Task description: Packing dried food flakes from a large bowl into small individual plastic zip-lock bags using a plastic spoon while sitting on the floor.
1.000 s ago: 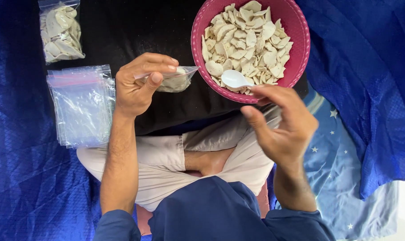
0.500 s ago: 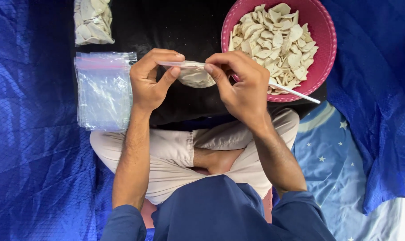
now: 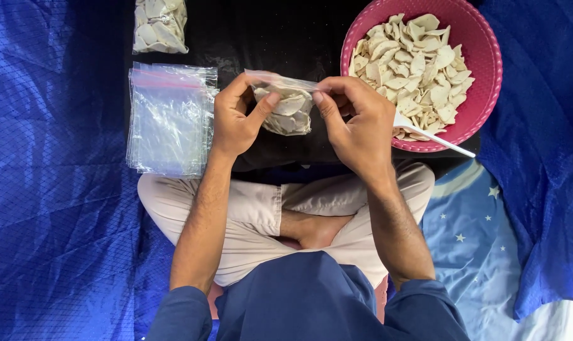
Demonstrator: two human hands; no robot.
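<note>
From the head camera, both hands meet over the dark cloth point(image 3: 280, 38) in front of the crossed legs. The left hand point(image 3: 236, 120) and right hand point(image 3: 356, 123) each pinch the top edge of a small clear bag point(image 3: 286, 107) — fingers closed on it, thumb against forefinger. The bag, hanging between them, holds pale chips. Just right sits a pink bowl point(image 3: 485, 60) of the same chips, with a white spoon point(image 3: 435, 137) resting in it. Left lies a stack of empty bags point(image 3: 170, 120); a filled bag point(image 3: 159, 25) lies beyond.
</note>
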